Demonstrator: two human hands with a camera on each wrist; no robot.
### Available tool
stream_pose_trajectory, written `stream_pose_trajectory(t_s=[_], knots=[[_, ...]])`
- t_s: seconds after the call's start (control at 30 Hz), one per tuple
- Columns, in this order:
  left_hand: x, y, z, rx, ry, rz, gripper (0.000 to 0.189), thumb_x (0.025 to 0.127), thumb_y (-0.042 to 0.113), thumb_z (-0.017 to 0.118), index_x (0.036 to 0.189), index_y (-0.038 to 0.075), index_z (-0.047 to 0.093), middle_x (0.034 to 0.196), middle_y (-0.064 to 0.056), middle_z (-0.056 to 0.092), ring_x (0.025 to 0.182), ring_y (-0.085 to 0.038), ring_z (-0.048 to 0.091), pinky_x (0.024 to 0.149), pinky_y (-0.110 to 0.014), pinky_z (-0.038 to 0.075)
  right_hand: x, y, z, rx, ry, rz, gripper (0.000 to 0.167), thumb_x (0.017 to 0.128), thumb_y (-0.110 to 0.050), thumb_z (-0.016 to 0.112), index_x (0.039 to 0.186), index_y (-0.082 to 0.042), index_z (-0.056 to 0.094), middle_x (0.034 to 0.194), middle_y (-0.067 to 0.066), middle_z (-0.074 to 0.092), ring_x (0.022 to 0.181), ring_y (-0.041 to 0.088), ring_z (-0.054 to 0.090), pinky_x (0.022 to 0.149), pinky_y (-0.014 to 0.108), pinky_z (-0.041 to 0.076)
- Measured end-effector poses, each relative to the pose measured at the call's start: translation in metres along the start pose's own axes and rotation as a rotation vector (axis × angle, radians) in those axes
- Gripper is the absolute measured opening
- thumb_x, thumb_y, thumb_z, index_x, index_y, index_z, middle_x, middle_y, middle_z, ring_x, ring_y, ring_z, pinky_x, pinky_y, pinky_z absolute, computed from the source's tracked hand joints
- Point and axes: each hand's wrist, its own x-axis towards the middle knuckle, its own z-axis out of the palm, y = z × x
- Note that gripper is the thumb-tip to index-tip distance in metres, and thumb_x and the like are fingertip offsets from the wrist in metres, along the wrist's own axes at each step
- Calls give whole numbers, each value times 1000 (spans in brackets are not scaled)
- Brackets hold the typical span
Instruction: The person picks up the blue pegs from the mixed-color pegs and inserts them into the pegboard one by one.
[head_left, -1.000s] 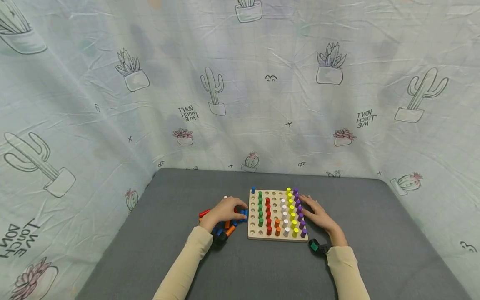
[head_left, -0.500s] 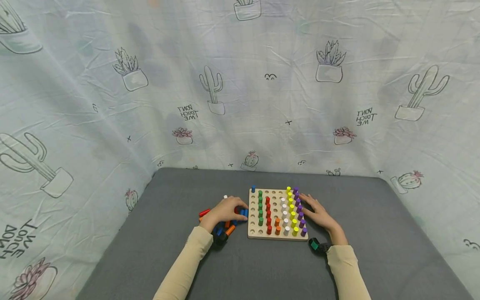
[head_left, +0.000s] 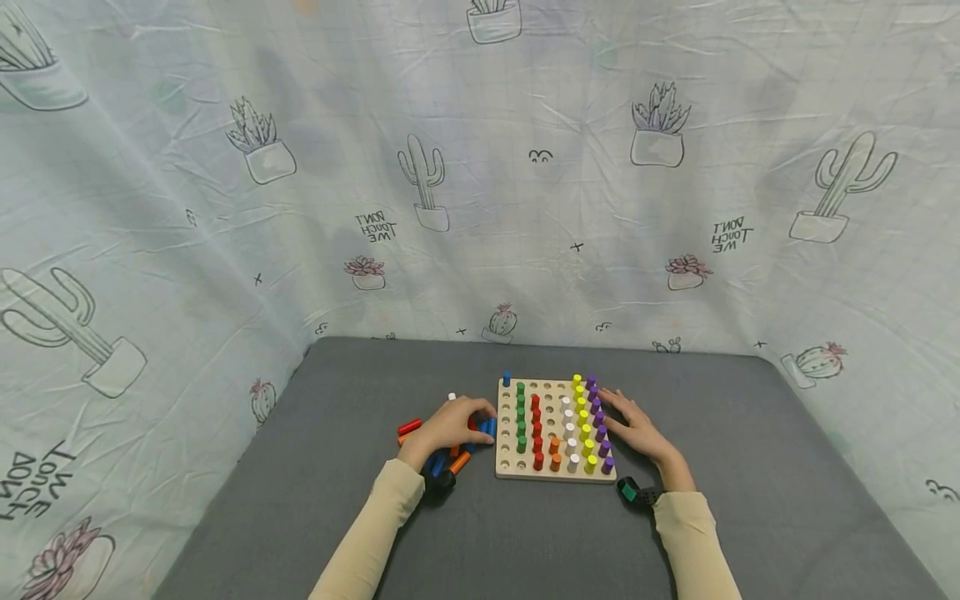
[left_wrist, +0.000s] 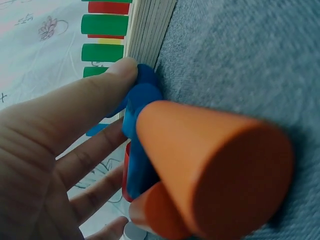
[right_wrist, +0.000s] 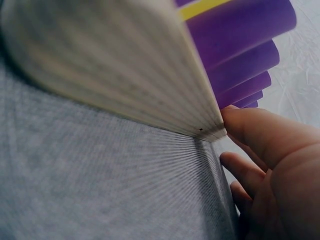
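A pale wooden pegboard [head_left: 510,472] lies on the grey table, with rows of coloured pegs standing in its holes. At its left edge my left hand [head_left: 453,421] pinches a blue peg [left_wrist: 146,75] between thumb and forefinger, among other blue pegs lying there. A single blue peg [head_left: 507,380] stands at the board's back left corner. On the other side, my right hand [head_left: 634,425] rests against the board's right edge, fingers extended, beside the purple pegs [right_wrist: 240,30]. Its thumb touches the board's side in the right wrist view. My left hand partly covers the loose pegs.
Loose pegs surround the left hand: a red peg [head_left: 409,427], an orange peg [head_left: 460,462] and a white peg [head_left: 452,397], with several more. A cactus-print cloth [head_left: 480,250] hangs behind the grey table [head_left: 480,542].
My left hand's fingers shift slightly at the blue pegs beside the board's left edge. The right hand and the pegs in the board stay as they were.
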Motion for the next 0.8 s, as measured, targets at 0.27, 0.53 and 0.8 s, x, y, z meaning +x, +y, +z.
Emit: stream_pose_trajectory(t_s=[0.27,0.53,0.8], knots=[[-2,-1,4,-60,25,-1,36,80,31,72,113,21,59,107,4,61,98,-13,56,84,-31,47,-1,-3,2,-11,6,-2,52,93,-14,54,140,1,37,145,27,29,137,48,8,107,63,1],[-2,-1,4,-151,55,3,27,85,23,69,110,19,61,103,4,62,95,-12,58,81,-30,49,-7,-39,-3,21,1,14,51,91,-3,53,136,11,35,142,35,26,133,54,8,105,65,0],[-1,-1,4,-167,70,-6,24,86,24,67,109,19,61,102,4,62,92,-11,57,78,-29,48,-8,-46,-5,17,-9,24,51,92,-5,53,137,10,35,142,34,27,134,53,8,106,64,1]])
